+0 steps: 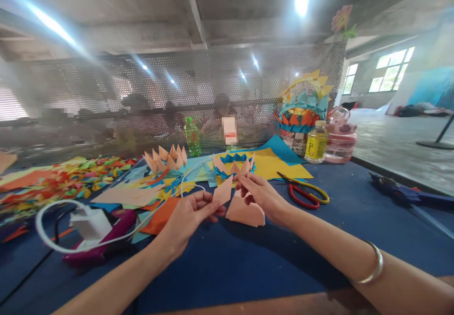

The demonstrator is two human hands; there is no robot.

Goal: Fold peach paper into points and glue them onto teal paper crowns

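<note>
My left hand [198,211] pinches a small pointed piece of peach paper [223,192] between thumb and fingers, holding it up over the table. Beside the paper's upper corner, the fingers of my right hand [257,192] are drawn together; whether they grip that corner or something small, I cannot make out. Under my right hand lies a stack of peach paper pieces [244,213]. Just beyond my hands stands a ring of folded blue and peach paper points [234,163]. Red-and-yellow-handled scissors [308,194] lie to the right of my right hand.
On the left are a purple power strip [122,223] with a white charger [90,223], its cable looping near my left hand, and many folded paper bits [85,178]. A peach folded ring [166,158], bottles [315,142] and a glue gun [400,189] stand or lie farther out.
</note>
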